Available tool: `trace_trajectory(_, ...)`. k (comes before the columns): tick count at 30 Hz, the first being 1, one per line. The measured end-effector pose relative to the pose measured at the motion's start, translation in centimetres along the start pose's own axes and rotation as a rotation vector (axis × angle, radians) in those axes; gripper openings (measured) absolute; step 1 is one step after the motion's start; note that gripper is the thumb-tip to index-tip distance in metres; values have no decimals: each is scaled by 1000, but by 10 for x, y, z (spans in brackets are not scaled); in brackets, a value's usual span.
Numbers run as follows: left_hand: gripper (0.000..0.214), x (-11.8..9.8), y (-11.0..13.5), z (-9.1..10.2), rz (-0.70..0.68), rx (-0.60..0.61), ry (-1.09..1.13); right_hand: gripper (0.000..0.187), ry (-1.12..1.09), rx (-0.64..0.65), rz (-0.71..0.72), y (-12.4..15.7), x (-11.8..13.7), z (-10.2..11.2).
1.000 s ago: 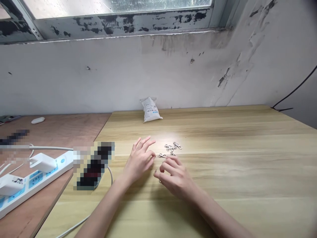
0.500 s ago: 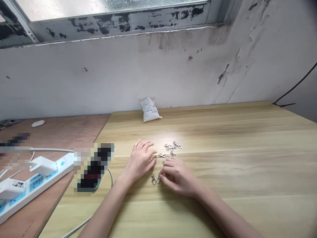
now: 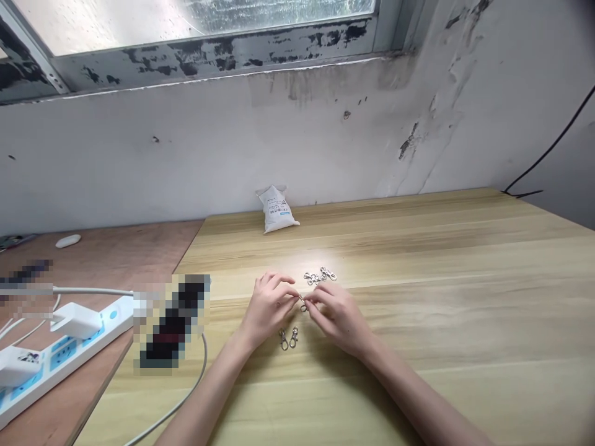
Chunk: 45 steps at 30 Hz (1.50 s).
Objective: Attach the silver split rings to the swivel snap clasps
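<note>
My left hand (image 3: 273, 305) and my right hand (image 3: 338, 314) meet above the wooden table, fingertips pinched together on one small metal lobster clasp (image 3: 304, 306). Its ring end hangs below the fingers, and the rest is partly covered by them. Just in front of the hands, two silver lobster clasps (image 3: 289, 339) lie side by side on the tabletop. Beyond my right hand is a small heap of similar clasps (image 3: 320, 275), several of them tangled together; part of this heap may be hidden behind the fingers.
A white printed packet (image 3: 277, 210) stands by the wall. To the left are a blurred-out phone-like object (image 3: 174, 322), a white cable (image 3: 198, 378) and a power strip (image 3: 65, 353) with white chargers plugged in. A white oval object (image 3: 68, 241) lies farther back.
My left hand has closed from spread fingers into a pinch. My right hand has left the two front clasps, which now lie side by side, and has come to the left hand, with a clasp between them.
</note>
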<state>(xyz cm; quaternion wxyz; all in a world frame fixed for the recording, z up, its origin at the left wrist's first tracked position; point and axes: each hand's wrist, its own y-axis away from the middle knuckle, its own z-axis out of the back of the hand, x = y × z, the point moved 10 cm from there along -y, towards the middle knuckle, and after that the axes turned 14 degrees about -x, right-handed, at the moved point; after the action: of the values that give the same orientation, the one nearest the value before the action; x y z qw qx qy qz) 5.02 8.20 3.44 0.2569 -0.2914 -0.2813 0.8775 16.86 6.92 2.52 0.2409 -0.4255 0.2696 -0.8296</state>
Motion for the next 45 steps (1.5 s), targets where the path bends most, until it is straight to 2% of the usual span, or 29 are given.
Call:
trace_trajectory(3,8,0,0,7,118,7,183,23,-74,-41,-72,-4,-6,8)
trace_trajectory(9,8,5,4,6,331,17,456,16,-356,168,-188,1,0,-8)
trace_trajectory(15,7,9,7,3,410,31,546,18,-448,173,-263,3,0,-10)
trace_trajectory(20,6,-1,3,8,300,32,442,18,-382,97,-294,0,-10,-2)
trace_trajectory(26,5,-8,2,13,158,-35,250,15,-314,19,-300,-1,-17,3)
trace_trajectory(30,7,-13,3,18,48,-106,52,13,-268,17,-193,-2,-10,3)
trace_trajectory(34,8,-25,3,25,-71,-209,-103,10,-110,-30,-61,-3,-7,5)
trace_trajectory(40,11,-44,4,29,-216,-287,-229,3,145,-101,113,-1,1,6)
trace_trajectory(45,11,-47,5,29,-252,-302,-269,7,267,-167,198,1,15,9)
